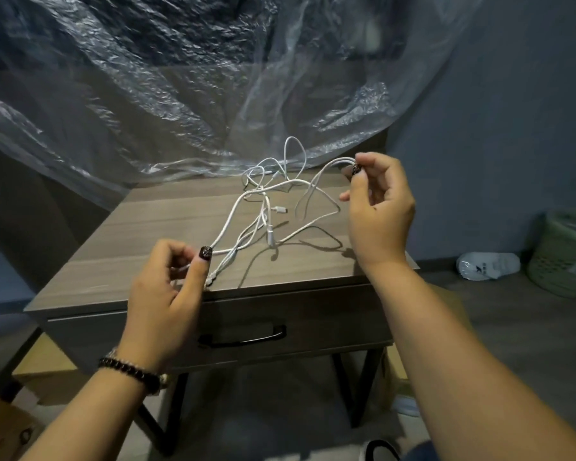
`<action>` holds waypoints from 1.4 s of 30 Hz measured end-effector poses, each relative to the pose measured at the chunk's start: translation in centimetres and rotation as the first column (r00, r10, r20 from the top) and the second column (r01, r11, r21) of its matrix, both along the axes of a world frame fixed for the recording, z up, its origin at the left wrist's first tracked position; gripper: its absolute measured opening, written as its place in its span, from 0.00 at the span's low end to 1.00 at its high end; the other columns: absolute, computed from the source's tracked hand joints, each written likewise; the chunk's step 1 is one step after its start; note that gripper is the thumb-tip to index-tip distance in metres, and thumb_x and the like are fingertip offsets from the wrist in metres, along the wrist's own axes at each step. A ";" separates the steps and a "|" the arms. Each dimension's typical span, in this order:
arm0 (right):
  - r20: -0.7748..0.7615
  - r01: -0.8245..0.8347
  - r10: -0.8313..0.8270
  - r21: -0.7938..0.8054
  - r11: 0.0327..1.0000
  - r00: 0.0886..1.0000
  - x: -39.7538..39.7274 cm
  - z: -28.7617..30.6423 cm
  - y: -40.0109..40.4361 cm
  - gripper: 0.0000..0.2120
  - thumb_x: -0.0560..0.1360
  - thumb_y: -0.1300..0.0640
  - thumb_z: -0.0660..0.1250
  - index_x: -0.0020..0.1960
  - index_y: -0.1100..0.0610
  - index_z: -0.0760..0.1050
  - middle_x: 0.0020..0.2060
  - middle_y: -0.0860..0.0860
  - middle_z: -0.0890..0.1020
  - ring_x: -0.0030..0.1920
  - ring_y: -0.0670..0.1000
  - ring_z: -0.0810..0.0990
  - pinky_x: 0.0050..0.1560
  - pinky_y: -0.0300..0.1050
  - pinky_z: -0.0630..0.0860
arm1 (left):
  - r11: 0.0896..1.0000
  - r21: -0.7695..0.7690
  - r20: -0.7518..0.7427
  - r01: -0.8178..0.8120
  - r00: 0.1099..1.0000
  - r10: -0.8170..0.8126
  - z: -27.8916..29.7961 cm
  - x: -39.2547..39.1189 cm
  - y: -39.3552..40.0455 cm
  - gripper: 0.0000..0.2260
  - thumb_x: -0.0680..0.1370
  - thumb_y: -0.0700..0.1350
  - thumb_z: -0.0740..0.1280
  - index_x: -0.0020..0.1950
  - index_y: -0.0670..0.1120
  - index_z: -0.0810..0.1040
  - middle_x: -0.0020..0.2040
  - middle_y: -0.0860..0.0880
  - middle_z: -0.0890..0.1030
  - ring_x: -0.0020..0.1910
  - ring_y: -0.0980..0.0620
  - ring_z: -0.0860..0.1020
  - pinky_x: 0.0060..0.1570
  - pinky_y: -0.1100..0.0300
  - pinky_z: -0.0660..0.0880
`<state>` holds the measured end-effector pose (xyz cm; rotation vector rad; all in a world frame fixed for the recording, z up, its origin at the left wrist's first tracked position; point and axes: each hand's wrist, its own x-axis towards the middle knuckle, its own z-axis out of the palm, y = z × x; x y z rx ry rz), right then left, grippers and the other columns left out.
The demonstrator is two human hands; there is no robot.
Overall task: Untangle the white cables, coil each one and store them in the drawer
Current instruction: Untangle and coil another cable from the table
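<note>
White cables (273, 207): a tangle on the wooden table (120, 261), partly lifted. Your left hand (167, 294) pinches strands at the near edge; your right hand (376, 207) pinches several strands at the far right, raised above the top. Drawer (313, 327): closed, below the tabletop, black handle (241, 337). Plastic sheet (180, 94): draped behind.

Dim, bluish room; cable shadows fall toward cam, so light prob. from behind table. Edges warped, slightly soft.

Over the table (147, 234), the left hand (167, 294) pinches white cables (263, 207) low; the right hand (379, 207) pinches them higher, farther back.
</note>
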<state>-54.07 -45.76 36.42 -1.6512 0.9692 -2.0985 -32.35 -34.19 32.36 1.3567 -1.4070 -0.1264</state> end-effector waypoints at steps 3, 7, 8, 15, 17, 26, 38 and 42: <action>0.034 -0.004 0.005 -0.043 0.999 0.999 1.4 1.5 -1.6 0.08 0.78 0.63 0.61 0.53 0.54 0.75 0.45 0.48 0.81 0.37 0.51 0.83 0.39 0.41 0.79 | 1.000 0.003 -0.074 0.008 0.997 -0.008 0.6 0.8 -0.1 0.08 0.78 0.52 0.64 0.45 0.49 0.72 0.39 0.46 0.76 0.36 0.49 0.75 0.33 0.58 0.72; 0.144 -0.014 0.034 -0.134 0.991 0.989 3.3 3.7 -3.5 0.11 0.78 0.65 0.60 0.50 0.49 0.73 0.43 0.50 0.81 0.35 0.52 0.83 0.37 0.47 0.81 | 0.999 0.004 -0.190 -0.050 0.980 0.050 1.1 1.9 -0.7 0.04 0.79 0.48 0.64 0.45 0.50 0.73 0.39 0.46 0.77 0.37 0.47 0.76 0.34 0.58 0.77; 0.204 -0.009 0.036 -0.131 0.991 0.978 3.3 4.1 -3.9 0.11 0.78 0.66 0.60 0.49 0.50 0.73 0.41 0.49 0.80 0.34 0.53 0.83 0.37 0.47 0.81 | 0.999 0.014 -0.204 -0.049 0.978 0.051 1.2 1.9 -0.7 0.03 0.78 0.47 0.64 0.45 0.50 0.73 0.39 0.46 0.77 0.37 0.46 0.76 0.37 0.53 0.78; 0.100 0.035 -0.080 0.387 0.922 0.992 3.3 0.5 -9.1 0.10 0.76 0.67 0.62 0.44 0.53 0.74 0.40 0.53 0.81 0.36 0.51 0.85 0.39 0.45 0.82 | 0.998 0.032 -0.218 -0.057 0.974 0.063 2.1 2.4 -0.7 0.03 0.77 0.48 0.64 0.44 0.51 0.74 0.39 0.46 0.78 0.38 0.46 0.76 0.41 0.41 0.76; -0.092 0.104 -0.062 0.579 0.809 0.994 3.3 -1.8 -10.3 0.10 0.73 0.66 0.67 0.40 0.51 0.75 0.36 0.49 0.82 0.39 0.52 0.84 0.44 0.52 0.82 | 0.998 0.037 -0.212 -0.057 0.975 0.063 2.2 2.3 -0.8 0.03 0.77 0.48 0.65 0.44 0.51 0.74 0.39 0.46 0.78 0.38 0.46 0.76 0.42 0.41 0.77; -0.349 0.263 -0.113 0.418 0.870 0.930 2.9 0.0 -8.5 0.12 0.78 0.57 0.60 0.56 0.56 0.80 0.53 0.53 0.82 0.55 0.53 0.78 0.56 0.45 0.73 | 0.996 0.024 -0.328 -0.090 0.940 0.093 3.0 2.0 -1.5 0.04 0.78 0.48 0.64 0.44 0.50 0.74 0.37 0.48 0.77 0.33 0.60 0.76 0.41 0.54 0.77; 0.012 -0.509 0.588 0.518 0.688 0.809 6.4 2.5 -1.2 0.10 0.80 0.59 0.62 0.54 0.63 0.78 0.29 0.51 0.78 0.29 0.46 0.76 0.38 0.43 0.76 | 0.997 0.059 -0.639 -0.051 0.765 0.077 3.6 3.0 -1.5 0.05 0.82 0.47 0.58 0.49 0.49 0.73 0.24 0.55 0.75 0.28 0.59 0.75 0.47 0.53 0.76; 0.138 -0.506 0.504 0.460 0.730 0.853 7.2 2.9 0.0 0.08 0.78 0.66 0.62 0.54 0.61 0.78 0.23 0.46 0.69 0.23 0.43 0.66 0.28 0.38 0.68 | 0.984 0.168 -0.473 0.064 0.881 0.023 3.6 2.4 -1.0 0.03 0.79 0.46 0.62 0.50 0.48 0.73 0.38 0.49 0.78 0.39 0.54 0.80 0.42 0.58 0.76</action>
